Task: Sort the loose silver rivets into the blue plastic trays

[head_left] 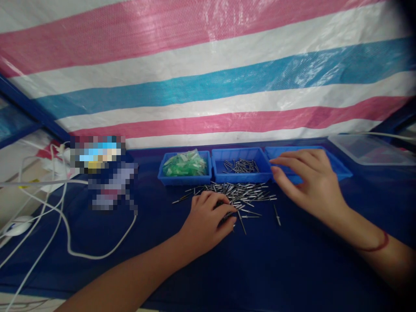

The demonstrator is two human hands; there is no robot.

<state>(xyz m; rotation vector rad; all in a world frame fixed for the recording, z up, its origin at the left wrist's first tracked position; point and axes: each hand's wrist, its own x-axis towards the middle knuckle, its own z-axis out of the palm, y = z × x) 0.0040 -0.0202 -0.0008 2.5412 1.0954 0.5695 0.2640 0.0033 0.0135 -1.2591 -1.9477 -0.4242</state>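
A loose pile of blind rivets (247,193) lies on the dark blue tabletop in front of the trays. My left hand (211,212) rests at the pile's near left side, its fingers curled around some rivets; the exact number in its grasp is hidden. Over the right blue tray (338,171) hovers my right hand (308,182), thumb and forefinger slightly apart with nothing visible between them. Its fingertips are close to the rim shared with the middle blue tray (240,177), which holds more rivets (242,166). One single rivet (277,215) lies apart, right of the pile.
A left blue tray (185,179) holds green-tinted clear plastic packets (185,164). White cables (68,234) sprawl across the left side, near a blurred-out object (110,186). A translucent plastic lid (370,149) lies at the back right. A striped tarp (208,99) hangs behind.
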